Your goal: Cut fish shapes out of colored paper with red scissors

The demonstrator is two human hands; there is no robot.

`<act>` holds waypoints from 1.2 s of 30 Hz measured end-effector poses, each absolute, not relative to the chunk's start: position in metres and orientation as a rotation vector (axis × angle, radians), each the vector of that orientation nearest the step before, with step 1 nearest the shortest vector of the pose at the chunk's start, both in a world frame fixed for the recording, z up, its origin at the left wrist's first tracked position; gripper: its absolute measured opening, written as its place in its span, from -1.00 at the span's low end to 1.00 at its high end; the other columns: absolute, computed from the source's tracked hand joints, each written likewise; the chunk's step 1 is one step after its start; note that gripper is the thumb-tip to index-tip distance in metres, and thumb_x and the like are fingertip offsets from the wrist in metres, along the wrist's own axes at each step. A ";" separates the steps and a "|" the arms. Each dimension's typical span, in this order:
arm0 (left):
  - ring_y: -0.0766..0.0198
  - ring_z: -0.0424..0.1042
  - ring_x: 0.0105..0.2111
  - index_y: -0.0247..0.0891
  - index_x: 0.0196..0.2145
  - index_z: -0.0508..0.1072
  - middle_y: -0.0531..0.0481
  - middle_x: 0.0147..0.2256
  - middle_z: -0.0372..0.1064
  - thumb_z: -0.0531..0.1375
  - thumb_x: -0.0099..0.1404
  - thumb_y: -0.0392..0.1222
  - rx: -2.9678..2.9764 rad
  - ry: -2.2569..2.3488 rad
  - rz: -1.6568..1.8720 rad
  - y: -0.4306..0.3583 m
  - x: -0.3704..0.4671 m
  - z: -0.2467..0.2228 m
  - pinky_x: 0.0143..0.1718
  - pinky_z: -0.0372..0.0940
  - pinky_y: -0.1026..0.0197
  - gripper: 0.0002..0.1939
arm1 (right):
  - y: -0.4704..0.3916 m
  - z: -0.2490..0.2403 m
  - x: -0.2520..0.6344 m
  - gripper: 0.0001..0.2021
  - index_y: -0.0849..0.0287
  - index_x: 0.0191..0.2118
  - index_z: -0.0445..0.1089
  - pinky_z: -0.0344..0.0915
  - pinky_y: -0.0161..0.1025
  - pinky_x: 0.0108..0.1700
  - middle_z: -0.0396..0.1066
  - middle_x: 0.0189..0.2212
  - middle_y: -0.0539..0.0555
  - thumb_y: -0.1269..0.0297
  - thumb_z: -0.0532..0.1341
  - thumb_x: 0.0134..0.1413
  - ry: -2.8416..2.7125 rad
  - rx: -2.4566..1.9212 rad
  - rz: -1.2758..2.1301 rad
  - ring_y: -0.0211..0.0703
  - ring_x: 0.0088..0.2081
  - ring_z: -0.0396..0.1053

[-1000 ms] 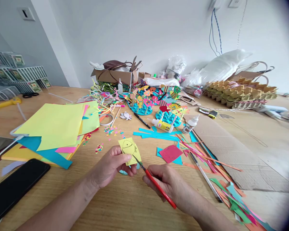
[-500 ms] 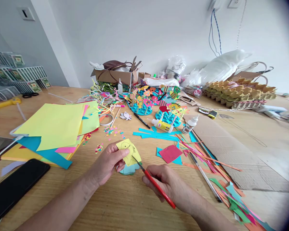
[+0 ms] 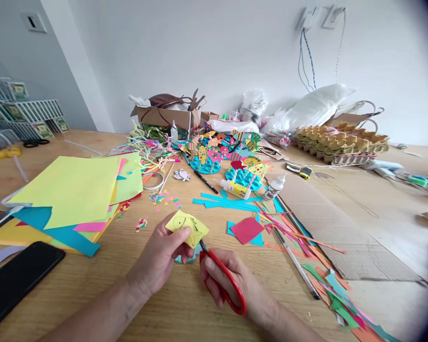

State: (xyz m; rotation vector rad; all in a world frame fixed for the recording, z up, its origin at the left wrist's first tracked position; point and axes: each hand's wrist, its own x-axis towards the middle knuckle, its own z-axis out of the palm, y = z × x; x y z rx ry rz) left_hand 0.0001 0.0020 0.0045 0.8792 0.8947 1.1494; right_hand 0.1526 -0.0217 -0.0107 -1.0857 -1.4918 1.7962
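A small yellow paper [image 3: 179, 222] with a fish drawn on it is pinched in my left hand [image 3: 164, 256], thumb on top. My right hand [image 3: 231, 280] holds red-handled scissors [image 3: 231, 286], with fingers in the loops. Their dark blades point up and left, against the paper's lower right edge. Below the paper, partly hidden by my left hand, lies a light blue paper piece [image 3: 194, 255] on the wooden table [image 3: 178, 308]. A red paper piece [image 3: 247, 231] lies right of the hands, over blue paper.
Yellow sheets [image 3: 74, 185] and a black phone [image 3: 21, 285] lie left. Ahead are two glue bottles [image 3: 237, 189], a black marker [image 3: 206, 182] and paper fish on blue bases [image 3: 206, 165]. Right are paper strips [image 3: 345, 299], a pen [image 3: 297, 263], cardboard [image 3: 328, 223] and egg trays [image 3: 335, 142].
The scissors have turned, so both red loops now show, and their tips have come back to the paper's edge. The yellow paper is tilted differently in my left hand. The view has shifted slightly.
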 end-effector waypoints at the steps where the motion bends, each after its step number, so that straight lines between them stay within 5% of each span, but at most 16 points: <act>1: 0.44 0.24 -0.68 -0.26 -0.47 0.33 0.14 -0.63 0.32 0.21 0.12 -0.21 0.870 0.895 1.165 0.001 0.001 0.004 -0.69 0.10 0.40 -0.89 | -0.022 -0.012 0.152 -0.52 0.20 -0.52 0.21 -0.07 -0.43 -0.68 0.13 -0.80 -0.14 -0.19 0.04 0.01 -1.483 -1.075 1.791 -0.41 -0.78 0.01; 13: 0.49 0.08 -0.71 -0.24 -0.60 0.23 0.24 -0.71 0.08 0.26 0.02 -0.23 0.722 0.965 1.277 -0.007 0.009 -0.001 -0.71 0.00 0.42 -0.76 | -0.021 -0.017 0.151 -0.51 0.21 -0.50 0.21 -0.03 -0.43 -0.66 0.13 -0.77 -0.15 -0.20 0.03 0.04 -1.507 -1.042 1.763 -0.42 -0.75 0.03; 36: 0.46 0.13 -0.70 -0.26 -0.64 0.26 0.19 -0.72 0.17 0.28 0.01 -0.13 0.674 0.980 1.243 -0.013 0.015 -0.001 -0.70 0.06 0.40 -0.73 | -0.024 -0.013 0.150 -0.48 0.19 -0.53 0.16 0.00 -0.43 -0.67 0.11 -0.73 -0.12 -0.25 0.01 0.01 -1.561 -1.092 1.675 -0.40 -0.72 0.04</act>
